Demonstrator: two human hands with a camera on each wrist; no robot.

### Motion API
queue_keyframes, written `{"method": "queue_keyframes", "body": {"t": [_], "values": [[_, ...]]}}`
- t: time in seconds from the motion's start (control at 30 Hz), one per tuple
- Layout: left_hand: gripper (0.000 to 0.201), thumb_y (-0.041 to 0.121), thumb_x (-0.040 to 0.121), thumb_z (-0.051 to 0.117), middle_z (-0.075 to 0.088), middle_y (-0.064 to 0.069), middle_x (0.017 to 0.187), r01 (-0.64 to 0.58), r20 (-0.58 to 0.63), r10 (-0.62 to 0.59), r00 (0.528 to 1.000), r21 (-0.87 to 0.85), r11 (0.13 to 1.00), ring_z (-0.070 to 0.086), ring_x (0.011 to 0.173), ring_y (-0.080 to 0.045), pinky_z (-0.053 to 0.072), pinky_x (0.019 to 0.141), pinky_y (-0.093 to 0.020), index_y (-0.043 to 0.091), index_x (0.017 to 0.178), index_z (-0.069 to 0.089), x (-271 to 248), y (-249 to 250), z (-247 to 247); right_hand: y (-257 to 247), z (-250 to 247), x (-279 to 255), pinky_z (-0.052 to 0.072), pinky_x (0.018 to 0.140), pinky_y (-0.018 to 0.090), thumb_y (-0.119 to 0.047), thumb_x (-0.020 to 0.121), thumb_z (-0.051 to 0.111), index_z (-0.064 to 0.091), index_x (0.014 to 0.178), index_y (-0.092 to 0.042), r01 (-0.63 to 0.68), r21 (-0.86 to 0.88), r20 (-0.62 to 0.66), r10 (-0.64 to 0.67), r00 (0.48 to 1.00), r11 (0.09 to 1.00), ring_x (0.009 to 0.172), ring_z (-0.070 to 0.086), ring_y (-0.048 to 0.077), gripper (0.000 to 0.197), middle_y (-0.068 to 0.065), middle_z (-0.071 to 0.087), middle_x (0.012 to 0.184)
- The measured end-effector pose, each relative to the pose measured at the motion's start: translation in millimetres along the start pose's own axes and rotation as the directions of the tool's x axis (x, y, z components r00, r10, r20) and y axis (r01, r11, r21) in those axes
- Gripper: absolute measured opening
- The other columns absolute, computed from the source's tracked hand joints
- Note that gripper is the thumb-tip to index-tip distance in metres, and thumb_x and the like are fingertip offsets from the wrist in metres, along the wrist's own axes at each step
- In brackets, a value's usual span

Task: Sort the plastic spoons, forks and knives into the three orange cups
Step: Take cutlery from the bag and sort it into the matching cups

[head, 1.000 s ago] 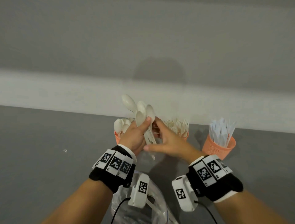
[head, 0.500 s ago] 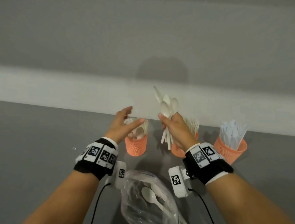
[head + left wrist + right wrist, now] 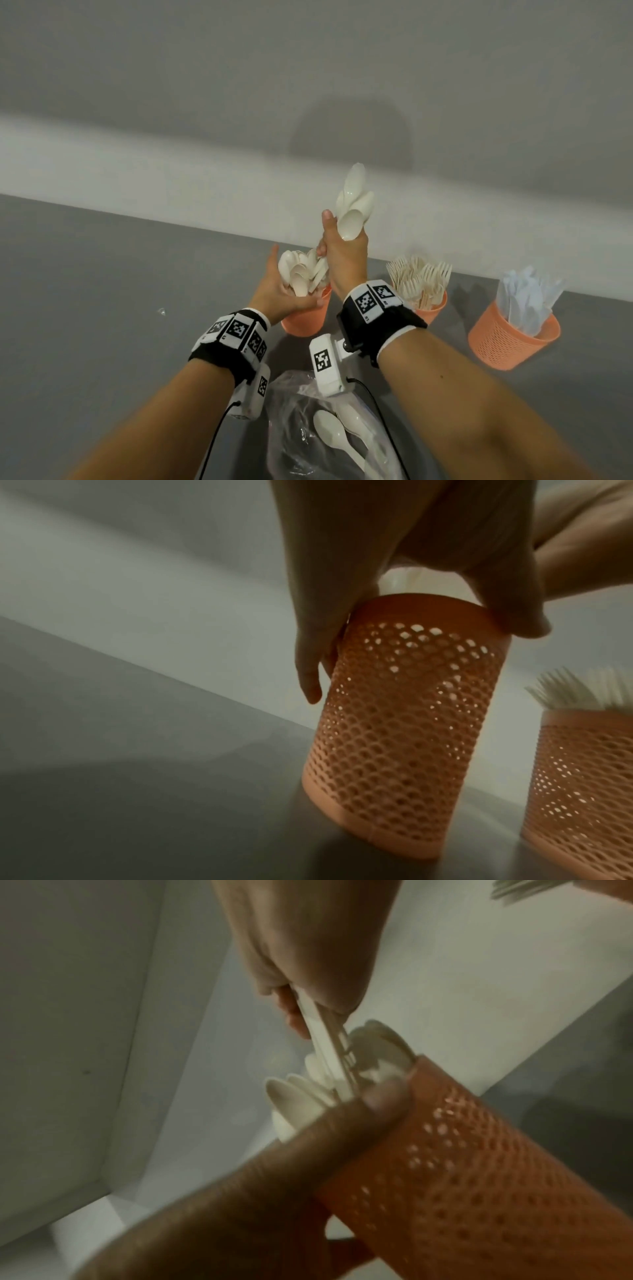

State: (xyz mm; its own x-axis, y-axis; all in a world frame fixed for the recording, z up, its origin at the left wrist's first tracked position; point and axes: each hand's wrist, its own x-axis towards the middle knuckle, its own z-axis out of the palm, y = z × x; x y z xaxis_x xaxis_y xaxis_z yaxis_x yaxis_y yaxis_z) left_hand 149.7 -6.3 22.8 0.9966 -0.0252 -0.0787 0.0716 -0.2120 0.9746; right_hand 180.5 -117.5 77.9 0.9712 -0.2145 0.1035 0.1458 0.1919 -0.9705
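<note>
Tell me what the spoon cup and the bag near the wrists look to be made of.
Spoon cup: likely moulded plastic, matte orange, its wall a fine perforated mesh that light shines through, with a solid rim.
Bag: thin clear plastic film, by its look; glossy and crinkled, with white spoons visible through it.

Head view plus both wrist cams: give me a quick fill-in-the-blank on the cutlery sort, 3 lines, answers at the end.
1. The right hand grips a bunch of white ____ above the leftmost orange cup.
2. The left hand holds the rim of the cup that already contains ____.
3. The middle cup is filled with ____, and the rightmost cup with knives.

Missing words: spoons; spoons; forks
</note>
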Motion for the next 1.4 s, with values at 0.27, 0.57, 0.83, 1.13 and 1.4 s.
{"method": "queue_keyframes", "body": {"t": [0.27, 0.57, 0.83, 1.13, 1.4], "values": [[0.13, 0.008, 0.058, 0.086, 0.038, -0.004, 0.141, -0.02, -0.034, 0.019, 0.999, -0.008, 1.0, 0.039, 0.126, -0.011, 0.03, 0.102, -0.024, 0.018, 0.149, -0.007, 3, -4, 2, 4, -11, -9, 0.056, 0.082, 0.033, -0.01, 0.068, 0.079, 0.052, 0.103, -0.029, 0.107, -0.038, 0.133, -0.101, 0.986, 0.994, 0.092, 0.064, 0.019, 0.048, 0.01, 0.06, 0.1], [0.127, 0.006, 0.061, 0.084, 0.032, -0.003, 0.145, -0.018, -0.003, 0.018, 1.0, -0.009, 1.0, 0.033, 0.122, -0.004, 0.028, 0.101, -0.02, 0.016, 0.148, -0.008, 1, 0, 4, 4, -23, -4, 0.047, 0.084, 0.027, -0.014, 0.093, 0.05, 0.058, 0.107, -0.024, 0.396, -0.261, 0.179, -0.359, 0.916, 0.881, 0.091, 0.058, 0.017, 0.019, 0.002, 0.056, 0.1], [0.142, 0.023, 0.047, 0.087, 0.035, 0.0, 0.139, -0.022, 0.029, 0.02, 0.999, 0.052, 0.998, 0.036, 0.124, -0.007, 0.032, 0.098, -0.019, 0.011, 0.147, -0.013, -4, 4, 4, 17, -33, -10, 0.023, 0.114, 0.042, -0.025, 0.101, 0.031, 0.046, 0.135, -0.022, 0.42, -0.672, 0.498, -0.048, 0.866, 0.61, 0.132, 0.033, 0.019, 0.038, 0.002, 0.043, 0.14], [0.02, 0.004, 0.076, 0.063, 0.048, -0.008, 0.092, -0.05, -0.202, 0.169, 0.965, 0.487, 0.872, 0.055, 0.088, -0.029, 0.04, 0.074, -0.029, 0.015, 0.072, 0.047, -59, 9, -23, -51, -64, -67, 0.038, 0.066, 0.022, -0.01, 0.086, 0.06, 0.065, 0.097, -0.009, 0.452, -0.721, 0.588, 0.119, 0.8, 0.525, 0.068, 0.049, 0.009, 0.012, -0.001, 0.055, 0.081], [0.049, 0.021, 0.075, 0.065, 0.05, -0.007, 0.12, -0.26, 0.386, -0.087, 0.918, 0.755, 0.602, 0.05, 0.109, -0.027, 0.042, 0.093, -0.038, 0.011, 0.118, 0.045, -110, -26, 42, -4, -106, -174, 0.039, 0.07, 0.028, -0.012, 0.089, 0.053, 0.063, 0.107, -0.004, 0.477, -0.852, 0.513, 0.526, 0.678, 0.215, 0.093, 0.061, 0.028, 0.022, 0.015, 0.065, 0.104]]}}
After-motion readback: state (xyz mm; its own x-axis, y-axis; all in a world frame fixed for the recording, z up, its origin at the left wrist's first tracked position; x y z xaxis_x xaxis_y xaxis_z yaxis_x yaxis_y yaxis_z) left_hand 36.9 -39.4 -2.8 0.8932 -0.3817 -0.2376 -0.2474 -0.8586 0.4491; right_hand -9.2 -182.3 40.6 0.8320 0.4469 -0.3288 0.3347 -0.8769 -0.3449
